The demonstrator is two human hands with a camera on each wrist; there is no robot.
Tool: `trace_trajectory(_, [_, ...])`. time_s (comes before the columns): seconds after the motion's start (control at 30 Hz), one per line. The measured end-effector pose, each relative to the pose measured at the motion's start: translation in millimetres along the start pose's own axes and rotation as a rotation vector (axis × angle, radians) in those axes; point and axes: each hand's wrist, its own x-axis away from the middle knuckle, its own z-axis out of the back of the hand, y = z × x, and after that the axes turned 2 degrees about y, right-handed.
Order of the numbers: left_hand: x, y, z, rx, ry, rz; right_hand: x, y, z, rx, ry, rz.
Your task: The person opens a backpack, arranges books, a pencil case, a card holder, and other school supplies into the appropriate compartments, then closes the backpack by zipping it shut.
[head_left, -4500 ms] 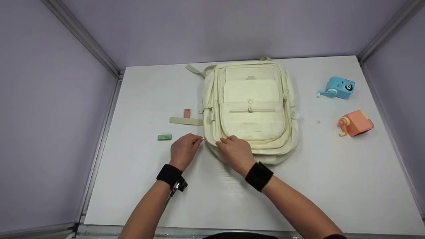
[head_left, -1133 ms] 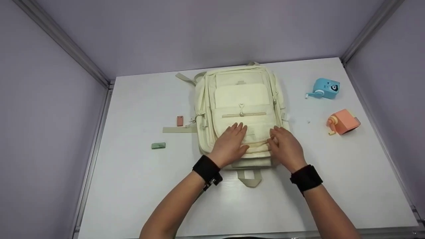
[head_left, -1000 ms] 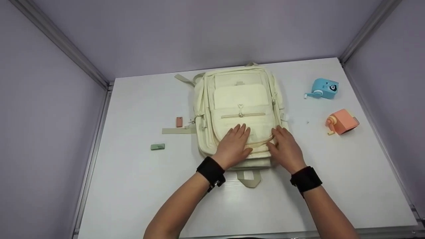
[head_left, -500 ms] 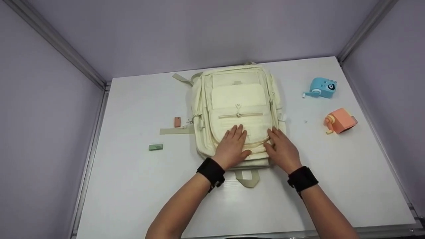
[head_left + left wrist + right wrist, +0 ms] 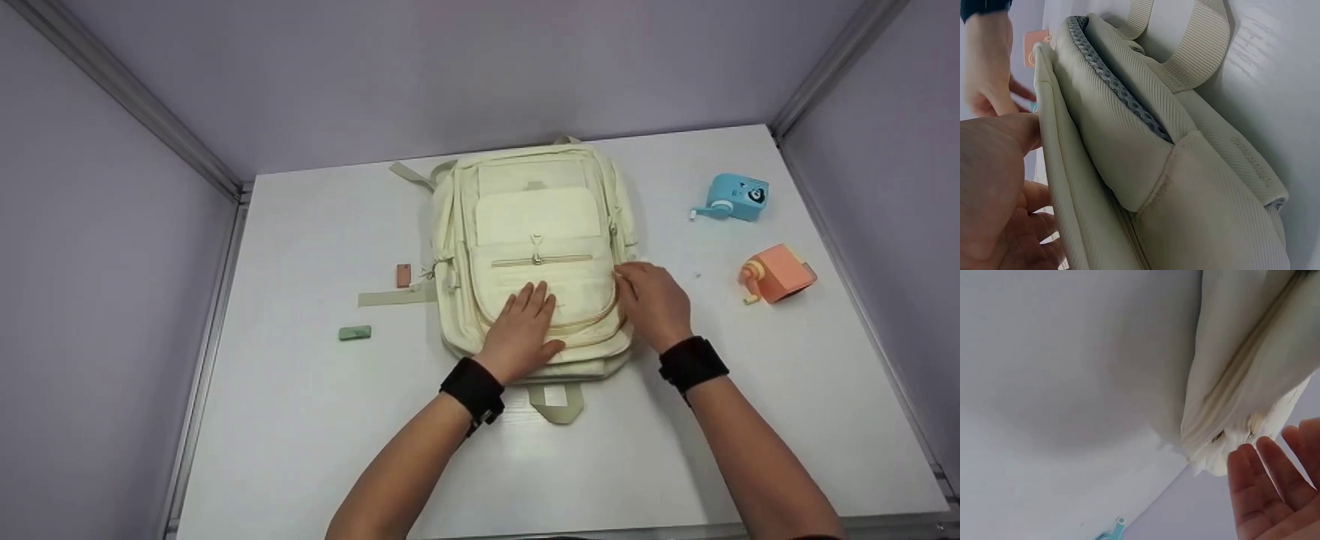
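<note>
Resting the left hand (image 5: 521,334), spread flat, on the front of the cream backpack (image 5: 540,217), midway across the white table (image 5: 300,420) near the back wall (image 5: 480,75); pinching with the right hand (image 5: 656,304) at the front zipper (image 5: 576,327) on the right side.

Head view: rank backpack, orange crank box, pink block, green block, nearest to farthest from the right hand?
From the right hand:
1. Backpack: the hand is at its right edge.
2. Orange crank box: right of the backpack.
3. Pink block: left of the backpack.
4. Green block: farther left, lower in the view.
</note>
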Motion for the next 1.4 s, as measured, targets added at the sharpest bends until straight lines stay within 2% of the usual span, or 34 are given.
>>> trace_trajectory(0.07, [-0.3,1.0,-0.4,0.0,0.004,-0.004,-17.3,6.1,1.6,0.033,0.018,0.042])
trace_trajectory(0.17, [0.2,2.4,-1.2,-0.006,0.007,-0.01,-42.9,13.6,3.4,0.071,-0.012,0.077])
trace_trajectory(0.33, [1.6,4.3,-1.1,-0.029,0.001,-0.014,-75.4,20.6,5.4,0.137,-0.165,0.095])
trace_trajectory(0.47, [1.5,5.5,0.1,-0.039,-0.011,-0.019,-88.5,23.7,6.9,0.143,-0.247,0.065])
trace_trajectory(0.8, [4.1,3.8,1.6,-0.049,-0.001,-0.03,-89.1,32.5,3.2,0.092,-0.165,-0.011])
trace_trajectory(0.93, [3.9,2.3,1.5,-0.05,0.001,-0.027,-88.3,33.6,0.5,0.073,-0.102,-0.031])
trace_trajectory(1.07, [4.3,1.4,1.6,-0.042,0.006,-0.028,-88.0,34.2,-2.9,0.065,-0.038,0.011])
trace_trajectory(1.23, [3.8,0.4,2.6,-0.037,0.005,-0.024,-84.3,35.4,-6.0,0.106,0.004,0.114])
trace_trajectory(1.3, [3.0,-0.2,2.5,-0.036,0.003,-0.021,-82.9,36.3,-6.9,0.137,0.011,0.144])
trace_trajectory(1.4, [1.9,-1.3,2.2,-0.028,-0.001,-0.017,-82.1,36.7,-7.1,0.163,-0.028,0.135])
